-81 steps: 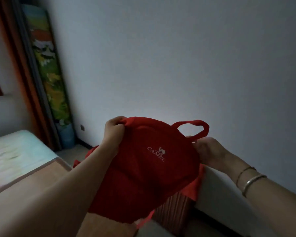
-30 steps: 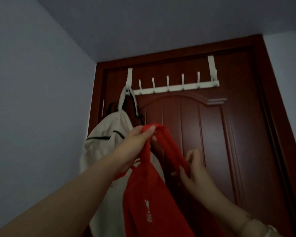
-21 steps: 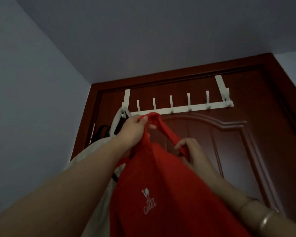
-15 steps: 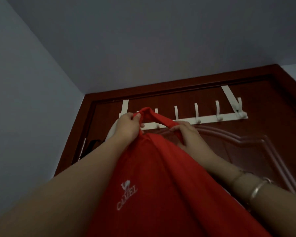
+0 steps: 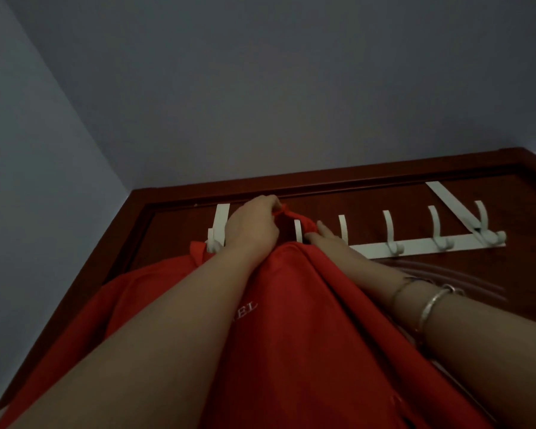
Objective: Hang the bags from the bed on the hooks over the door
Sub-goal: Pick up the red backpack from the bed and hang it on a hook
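A red bag (image 5: 307, 335) with white lettering fills the lower middle of the head view, raised against the dark wooden door (image 5: 384, 196). My left hand (image 5: 254, 227) pinches its red top loop (image 5: 294, 215) at the white hook rack (image 5: 415, 244), around the second and third hooks from the left. My right hand (image 5: 328, 239) holds the loop's right side just below the rack. Whether the loop sits over a hook is hidden by my hands. The beige bag on the leftmost hook is covered by the red bag.
Several bare white hooks (image 5: 390, 230) stand to the right along the rack. A pale wall (image 5: 44, 181) meets the door frame on the left. The grey ceiling (image 5: 291, 88) is above. Bracelets (image 5: 430, 305) circle my right wrist.
Both hands have lifted the red bag from chest height up to the hook rack, and the view has tilted upward and closer to the door top.
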A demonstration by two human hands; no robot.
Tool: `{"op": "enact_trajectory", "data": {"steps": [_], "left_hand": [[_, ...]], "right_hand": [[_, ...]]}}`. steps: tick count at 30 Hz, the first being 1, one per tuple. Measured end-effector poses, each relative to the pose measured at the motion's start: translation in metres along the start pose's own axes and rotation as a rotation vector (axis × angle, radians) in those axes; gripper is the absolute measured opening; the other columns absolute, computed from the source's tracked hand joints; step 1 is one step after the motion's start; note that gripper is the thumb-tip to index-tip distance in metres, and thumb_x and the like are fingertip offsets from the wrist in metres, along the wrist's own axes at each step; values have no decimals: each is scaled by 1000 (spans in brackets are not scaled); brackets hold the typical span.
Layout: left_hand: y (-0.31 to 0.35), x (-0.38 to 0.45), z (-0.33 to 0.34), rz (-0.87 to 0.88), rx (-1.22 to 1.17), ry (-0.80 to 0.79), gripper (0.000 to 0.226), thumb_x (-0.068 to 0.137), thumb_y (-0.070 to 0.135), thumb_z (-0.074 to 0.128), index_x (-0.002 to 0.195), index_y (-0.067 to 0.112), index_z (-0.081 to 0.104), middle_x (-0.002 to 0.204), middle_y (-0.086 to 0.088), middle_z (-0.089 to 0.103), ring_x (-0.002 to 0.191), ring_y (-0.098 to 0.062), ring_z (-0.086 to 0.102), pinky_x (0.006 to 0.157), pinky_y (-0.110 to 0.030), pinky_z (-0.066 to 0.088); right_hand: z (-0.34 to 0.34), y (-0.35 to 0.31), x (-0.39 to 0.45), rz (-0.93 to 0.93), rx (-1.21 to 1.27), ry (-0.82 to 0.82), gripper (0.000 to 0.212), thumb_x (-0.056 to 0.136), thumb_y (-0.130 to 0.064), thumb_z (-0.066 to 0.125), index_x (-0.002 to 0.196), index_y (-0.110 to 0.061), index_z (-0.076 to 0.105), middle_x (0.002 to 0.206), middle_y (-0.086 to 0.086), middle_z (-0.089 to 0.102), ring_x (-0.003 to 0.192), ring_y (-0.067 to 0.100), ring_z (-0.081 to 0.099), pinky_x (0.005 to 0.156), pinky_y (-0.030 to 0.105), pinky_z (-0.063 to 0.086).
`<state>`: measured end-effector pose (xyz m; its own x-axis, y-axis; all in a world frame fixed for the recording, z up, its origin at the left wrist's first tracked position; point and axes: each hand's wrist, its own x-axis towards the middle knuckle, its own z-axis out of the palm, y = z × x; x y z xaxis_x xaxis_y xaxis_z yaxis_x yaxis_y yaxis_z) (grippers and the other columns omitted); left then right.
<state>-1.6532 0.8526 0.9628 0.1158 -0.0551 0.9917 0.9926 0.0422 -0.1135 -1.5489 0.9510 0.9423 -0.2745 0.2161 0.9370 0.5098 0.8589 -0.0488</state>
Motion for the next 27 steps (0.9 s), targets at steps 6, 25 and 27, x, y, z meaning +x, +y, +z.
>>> {"op": "enact_trajectory", "data": {"steps": [6,25,27], "left_hand": [[4,-3,16,33,62,-120,38,84,10,49,113,27,66,122,-1,66,118,-27,54,97,-45,46],[75,-131,-108,-219,-26,-199,48,86,43,37,128,30,55,133,-7,58,122,-26,53,103,-44,43],[93,-153,-126,-261,-25,-248,47,85,46,36,126,34,54,136,-8,53,120,-25,54,101,-48,44]], "right_hand": [[17,26,8,-16,312,-22,59,96,-21,41,149,-15,14,158,7,17,145,24,16,118,30,13],[-74,18,-196,-112,412,49,39,92,-15,41,131,-17,47,137,3,49,118,11,46,90,19,31],[-91,17,-221,-110,406,38,37,92,-14,42,129,-17,49,135,4,49,116,9,44,86,13,27]]}}
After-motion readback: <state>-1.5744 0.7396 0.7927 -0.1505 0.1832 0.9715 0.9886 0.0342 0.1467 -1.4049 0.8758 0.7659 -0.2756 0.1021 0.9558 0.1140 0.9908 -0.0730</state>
